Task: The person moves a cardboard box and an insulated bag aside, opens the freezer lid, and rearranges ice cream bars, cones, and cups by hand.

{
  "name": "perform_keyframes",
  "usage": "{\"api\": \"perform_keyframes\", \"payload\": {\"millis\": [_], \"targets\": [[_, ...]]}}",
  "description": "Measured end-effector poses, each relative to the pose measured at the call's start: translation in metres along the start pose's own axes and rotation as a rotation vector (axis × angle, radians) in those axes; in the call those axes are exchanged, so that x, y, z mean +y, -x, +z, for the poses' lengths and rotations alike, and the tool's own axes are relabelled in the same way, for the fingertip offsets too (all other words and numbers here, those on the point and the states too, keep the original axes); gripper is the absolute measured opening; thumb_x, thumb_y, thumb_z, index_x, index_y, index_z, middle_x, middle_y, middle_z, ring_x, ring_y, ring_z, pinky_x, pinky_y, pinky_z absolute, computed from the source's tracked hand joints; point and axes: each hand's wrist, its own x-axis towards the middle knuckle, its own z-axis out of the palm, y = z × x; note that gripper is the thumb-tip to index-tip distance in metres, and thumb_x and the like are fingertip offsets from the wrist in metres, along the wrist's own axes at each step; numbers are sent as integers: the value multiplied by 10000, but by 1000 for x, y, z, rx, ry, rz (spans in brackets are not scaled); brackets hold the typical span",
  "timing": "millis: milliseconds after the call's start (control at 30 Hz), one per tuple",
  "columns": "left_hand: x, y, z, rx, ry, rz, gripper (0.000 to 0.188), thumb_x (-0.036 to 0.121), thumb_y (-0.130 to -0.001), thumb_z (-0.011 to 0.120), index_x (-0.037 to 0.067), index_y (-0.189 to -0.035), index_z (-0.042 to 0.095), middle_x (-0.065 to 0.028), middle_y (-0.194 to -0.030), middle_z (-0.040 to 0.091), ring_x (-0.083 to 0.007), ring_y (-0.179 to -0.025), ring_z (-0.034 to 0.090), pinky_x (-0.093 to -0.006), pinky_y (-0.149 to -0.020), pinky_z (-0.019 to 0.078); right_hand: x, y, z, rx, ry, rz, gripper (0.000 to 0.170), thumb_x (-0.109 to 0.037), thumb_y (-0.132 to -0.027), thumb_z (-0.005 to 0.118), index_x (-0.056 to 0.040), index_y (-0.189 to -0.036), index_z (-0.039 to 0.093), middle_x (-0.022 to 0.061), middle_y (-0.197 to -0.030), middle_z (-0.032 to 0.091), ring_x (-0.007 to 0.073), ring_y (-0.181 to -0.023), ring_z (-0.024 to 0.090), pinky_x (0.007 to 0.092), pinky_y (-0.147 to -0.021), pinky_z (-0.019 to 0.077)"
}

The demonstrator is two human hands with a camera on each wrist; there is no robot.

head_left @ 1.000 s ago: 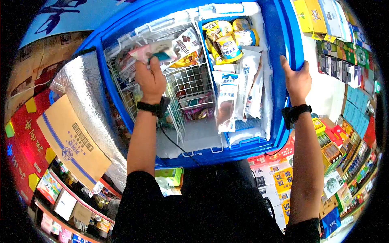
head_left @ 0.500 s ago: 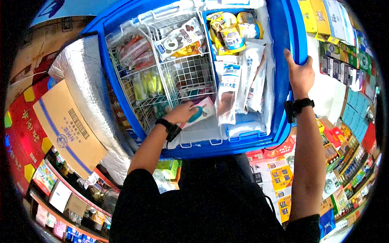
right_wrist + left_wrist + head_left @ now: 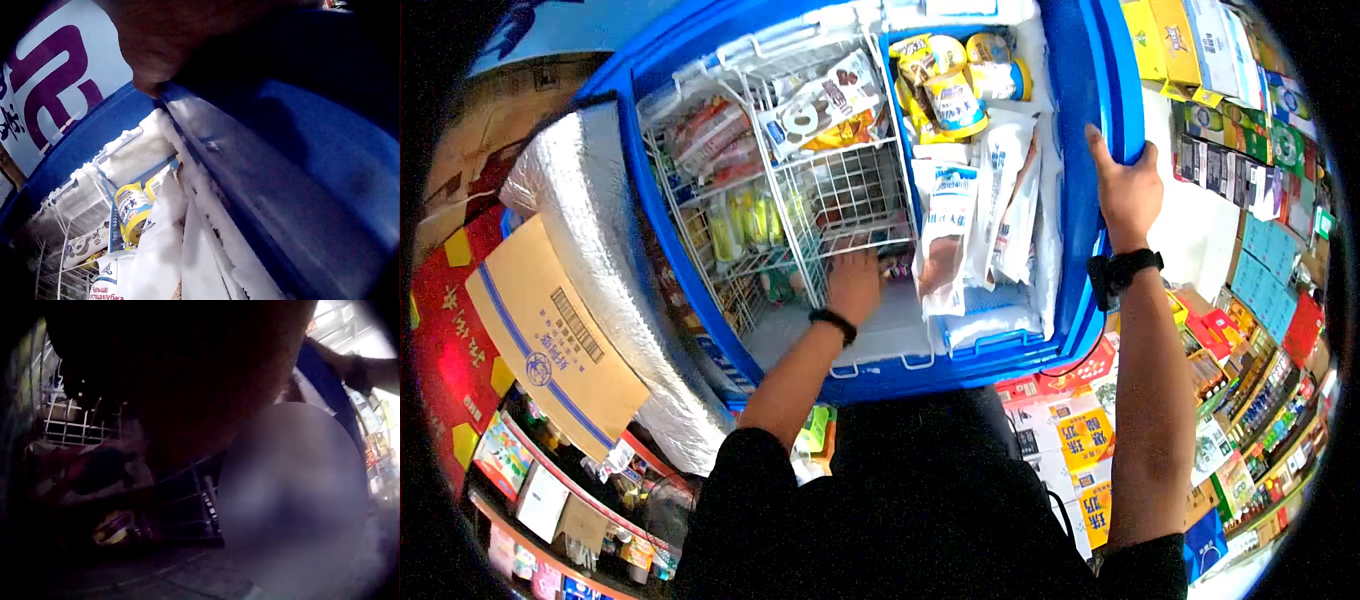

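My left hand (image 3: 857, 288) reaches down into the open chest freezer (image 3: 862, 376), its fingertips hidden beside the wire basket (image 3: 862, 190). In the left wrist view, a pale pink packet (image 3: 94, 472) with a dark teal patch lies low in the freezer, close to the dark shape of that hand. I cannot tell whether the fingers still hold it. On the right, my right hand (image 3: 1131, 195) grips the freezer's blue rim (image 3: 1112, 90). Left of that rim are long white ice cream packets (image 3: 1003, 190) and yellow-and-white ice cream tubs (image 3: 955, 105).
Other wire compartments hold red packets (image 3: 715, 140), yellow-green packets (image 3: 745, 225) and a panda-patterned packet (image 3: 825, 105). Frost (image 3: 194, 162) lines the inner wall. A silver insulating sheet (image 3: 585, 200) and a cardboard carton (image 3: 555, 335) stand at the left. Stacked boxes (image 3: 1085, 440) and stocked shelves (image 3: 1280, 440) fill the right.
My left hand has carried the pink packet from over the upper left compartment down to the near lower part of the freezer, then deeper in. My right hand stays on the rim.
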Motion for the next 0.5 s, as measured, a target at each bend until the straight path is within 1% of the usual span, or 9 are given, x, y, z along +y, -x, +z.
{"api": "perform_keyframes", "payload": {"millis": [33, 133, 167, 233, 267, 300, 367, 433, 500], "targets": [[7, 8, -27, -52, 69, 5, 413, 241, -916, 693, 22, -1264, 659, -199, -1285, 666, -380, -1201, 620, -488, -986, 523, 2, 0, 1, 11, -11, -9, 904, -779, -741, 742, 11, -1166, 636, 222, -1000, 758, 396, -937, 743, 480, -847, 569], [26, 8, -143, 254, 546, -13, 253, 171, -927, 687, 48, -1145, 721, -185, -1120, 728, -340, -949, 722, -430, -810, 582, 7, 4, 3, 7, -27, -4, 905, -776, -740, 746, 10, -1173, 631, 220, -1000, 758, 393, -933, 745, 480, -844, 572], [25, -8, -158, 436, 614, 8, 182, 145, -945, 686, 80, -1105, 745, -134, -1006, 754, -315, -812, 733, -401, -699, 581, 6, 3, 3, 3, -28, -4, 904, -774, -739, 748, 9, -1174, 629, 219, -999, 758, 393, -931, 746, 480, -842, 573], [30, -44, -203, 461, 799, -72, 190, 160, -984, 678, 52, -1129, 736, -159, -1013, 754, -302, -815, 733, -378, -725, 575, 3, 5, 0, -7, -2, 16, 900, -770, -739, 750, 4, -1180, 621, 217, -992, 757, 396, -934, 745, 484, -842, 574], [27, -69, -213, 546, 709, -48, 223, 190, -1003, 667, 36, -1153, 726, -170, -1008, 754, -293, -844, 746, -371, -752, 574, 1, 6, -2, -13, -2, 25, 899, -771, -739, 750, 3, -1179, 620, 217, -991, 757, 398, -934, 745, 486, -844, 574], [22, -99, -213, 577, 699, -44, 210, 176, -984, 653, 57, -1147, 712, -174, -976, 744, -349, -808, 727, -428, -701, 565, -1, 5, -3, -14, -2, 32, 898, -771, -740, 749, 2, -1178, 619, 218, -991, 757, 401, -935, 744, 488, -845, 574], [13, -164, -205, 572, 696, -74, 268, 267, -990, 639, 42, -1124, 697, -219, -934, 740, -395, -845, 725, -486, -727, 559, 0, 5, -2, -2, -7, 16, 888, -770, -747, 744, 2, -1170, 621, 221, -986, 755, 404, -936, 743, 489, -846, 575], [13, -213, -189, 545, 614, -199, 393, 375, -1000, 583, 16, -1109, 701, -257, -1008, 738, -453, -963, 708, -550, -837, 551, 2, 3, -1, 14, -2, 3, 875, -766, -754, 741, 1, -1158, 623, 225, -982, 754, 406, -936, 743, 490, -844, 575], [25, -235, -207, 358, 585, -321, 447, 401, -996, 572, -11, -1102, 710, -273, -1028, 736, -473, -1000, 697, -554, -893, 544, 2, 5, 1, 22, 10, -7, 858, -760, -760, 740, -1, -1143, 625, 229, -977, 752, 407, -934, 743, 491, -839, 576]]}}
